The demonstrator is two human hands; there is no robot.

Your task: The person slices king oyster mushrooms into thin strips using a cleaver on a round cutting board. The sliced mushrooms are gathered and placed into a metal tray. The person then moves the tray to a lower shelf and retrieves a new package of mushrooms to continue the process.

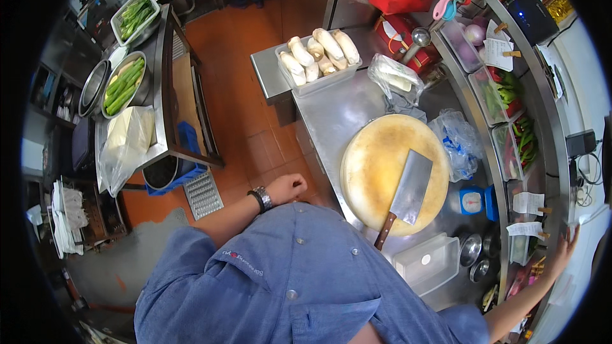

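Observation:
My left hand (287,188), with a watch and a dark band at the wrist, hovers before my blue shirt with its fingers curled and nothing visible in them. Far to the right, my right hand (564,253) reaches to the upper shelf edge (566,191) by the wall, fingers apart; whether it touches the edge I cannot tell. In front of me a cleaver (413,186) lies flat on a thick round chopping block (370,162), its wooden handle jutting over the near rim. A translucent plastic container (428,265) rests beside the block.
King oyster mushrooms (330,48) fill a plastic tub at the counter's far end. A blue kitchen scale (472,200) and plastic bags (454,143) stand right of the block. Shelf bins hold peppers (507,91) and onions (475,35). Across the tiled floor (239,105), a steel table bears a vegetable bowl (125,85).

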